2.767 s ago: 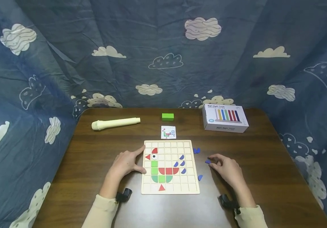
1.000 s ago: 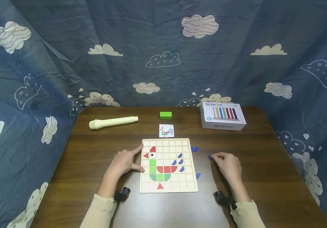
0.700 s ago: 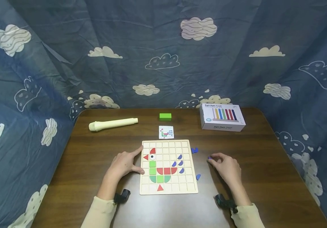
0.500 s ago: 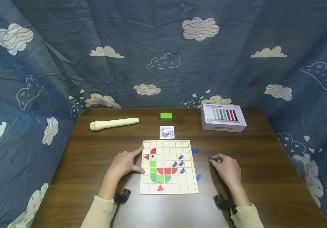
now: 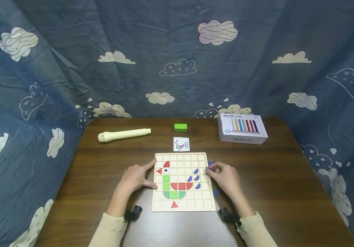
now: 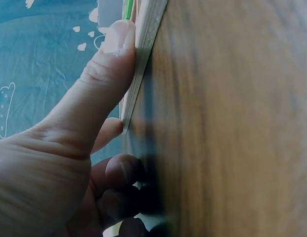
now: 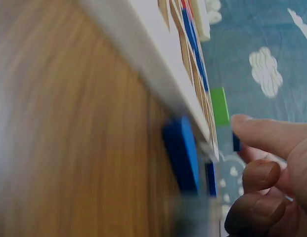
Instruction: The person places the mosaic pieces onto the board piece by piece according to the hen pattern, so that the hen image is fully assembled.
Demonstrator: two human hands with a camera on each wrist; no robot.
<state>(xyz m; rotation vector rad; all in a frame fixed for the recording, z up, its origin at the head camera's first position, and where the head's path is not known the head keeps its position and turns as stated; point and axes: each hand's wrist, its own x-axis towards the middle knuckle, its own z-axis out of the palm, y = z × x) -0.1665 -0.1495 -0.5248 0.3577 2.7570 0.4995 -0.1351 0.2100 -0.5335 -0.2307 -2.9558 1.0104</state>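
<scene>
A pale wooden grid board lies mid-table, bearing a bird pattern of red, green and blue flat pieces with a round eye tile. My left hand rests at its left edge, thumb and forefinger spread and touching the rim; in the left wrist view the thumb lies along the board's side. My right hand pinches a blue half-round piece between thumb and forefinger, over the board's right edge. Several blue half-round pieces sit in the grid's right part. Another loose blue piece lies beside the board.
More loose blue pieces lie by the upper right edge, partly behind my right hand. A small picture card and a green block are behind the board. A cream microphone-shaped stick lies back left, a white box back right.
My right hand has moved left with the blue half-round piece, from the table on the right to the board's right edge. The left hand has stayed in place.
</scene>
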